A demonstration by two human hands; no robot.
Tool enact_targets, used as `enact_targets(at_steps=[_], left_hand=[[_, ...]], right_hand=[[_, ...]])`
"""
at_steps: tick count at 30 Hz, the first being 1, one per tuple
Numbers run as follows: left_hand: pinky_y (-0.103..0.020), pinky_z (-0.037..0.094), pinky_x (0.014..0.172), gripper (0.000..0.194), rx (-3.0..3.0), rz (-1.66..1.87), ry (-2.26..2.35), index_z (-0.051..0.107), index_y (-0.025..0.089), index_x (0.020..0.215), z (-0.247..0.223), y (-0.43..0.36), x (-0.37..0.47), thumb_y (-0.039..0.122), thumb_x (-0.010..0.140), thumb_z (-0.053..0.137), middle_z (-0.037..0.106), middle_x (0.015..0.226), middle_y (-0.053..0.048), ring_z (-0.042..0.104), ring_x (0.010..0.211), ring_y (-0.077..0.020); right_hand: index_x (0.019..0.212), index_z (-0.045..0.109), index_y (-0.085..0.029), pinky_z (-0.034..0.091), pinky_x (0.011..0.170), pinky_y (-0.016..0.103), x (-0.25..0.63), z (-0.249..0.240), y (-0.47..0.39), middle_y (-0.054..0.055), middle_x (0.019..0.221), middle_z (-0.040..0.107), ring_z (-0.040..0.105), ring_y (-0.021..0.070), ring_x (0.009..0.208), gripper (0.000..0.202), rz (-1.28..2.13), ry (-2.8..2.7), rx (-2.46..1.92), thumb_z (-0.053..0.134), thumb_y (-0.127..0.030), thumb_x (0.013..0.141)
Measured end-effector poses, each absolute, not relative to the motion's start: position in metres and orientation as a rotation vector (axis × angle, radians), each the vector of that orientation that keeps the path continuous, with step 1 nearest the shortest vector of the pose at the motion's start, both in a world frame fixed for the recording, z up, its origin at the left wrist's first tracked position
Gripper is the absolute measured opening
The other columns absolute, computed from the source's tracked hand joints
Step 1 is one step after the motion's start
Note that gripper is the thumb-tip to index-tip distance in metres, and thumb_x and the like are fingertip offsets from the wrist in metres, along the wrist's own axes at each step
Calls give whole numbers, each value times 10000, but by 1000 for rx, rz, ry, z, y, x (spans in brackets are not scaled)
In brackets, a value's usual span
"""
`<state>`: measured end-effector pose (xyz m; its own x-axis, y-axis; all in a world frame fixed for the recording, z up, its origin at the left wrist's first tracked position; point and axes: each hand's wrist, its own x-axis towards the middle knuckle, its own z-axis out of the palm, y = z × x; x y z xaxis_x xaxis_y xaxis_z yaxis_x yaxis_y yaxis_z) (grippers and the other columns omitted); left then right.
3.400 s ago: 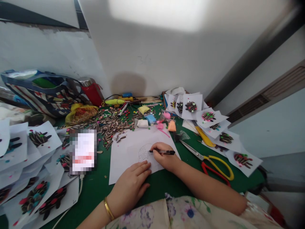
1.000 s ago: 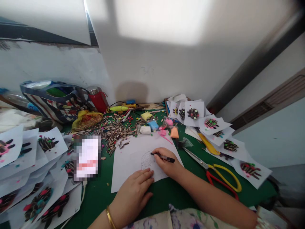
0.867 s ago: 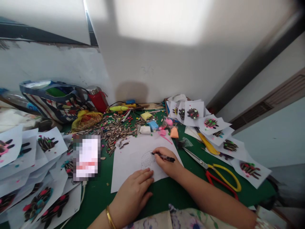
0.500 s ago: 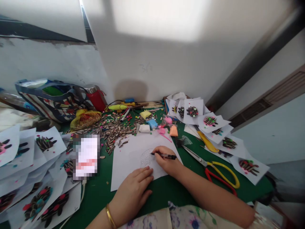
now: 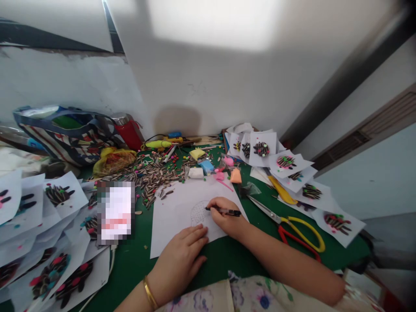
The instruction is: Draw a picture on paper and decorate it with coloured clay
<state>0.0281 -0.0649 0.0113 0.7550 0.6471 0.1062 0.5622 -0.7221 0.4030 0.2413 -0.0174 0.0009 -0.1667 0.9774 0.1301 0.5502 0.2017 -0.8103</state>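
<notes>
A white sheet of paper (image 5: 172, 216) lies on the green tabletop, bearing a small dotted, rounded line drawing (image 5: 197, 213). My right hand (image 5: 225, 216) grips a black pen (image 5: 231, 212), its tip at the drawing's upper right edge. Stretched flat over the sheet's lower part, my left hand (image 5: 185, 251) rests just below the drawing with its fingers extended. Striped sunflower seeds (image 5: 156, 177) are strewn past the sheet's far edge, a few lying on its top left corner.
Scissors (image 5: 276, 218) and a yellow-handled knife (image 5: 281, 188) lie to the right. Seed-decorated cards overlap at the left (image 5: 65, 195) and right (image 5: 339, 223). Coloured clay packets (image 5: 206, 166) sit beyond the sheet. A blurred-out phone (image 5: 116, 212), a bag (image 5: 65, 138) and a red flask (image 5: 128, 132) are at left.
The camera view has shifted slightly. The pen stays at nearly the same spot on the drawing, and my left hand keeps its place on the sheet.
</notes>
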Motion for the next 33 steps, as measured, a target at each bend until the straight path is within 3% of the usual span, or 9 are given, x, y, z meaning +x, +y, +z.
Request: enact_targets(at_steps=[33], left_hand=[[-468,453,1071,419,2555,356,925,581,226,1261,11,-64,28,169,847,610,551,1392,-66,502,1286,-258]], right_hand=[[850,657,-211,448,728,261,240,5,-22,4,816,672,610,157,782,192,779,-1872,-1464,515,-100,784]])
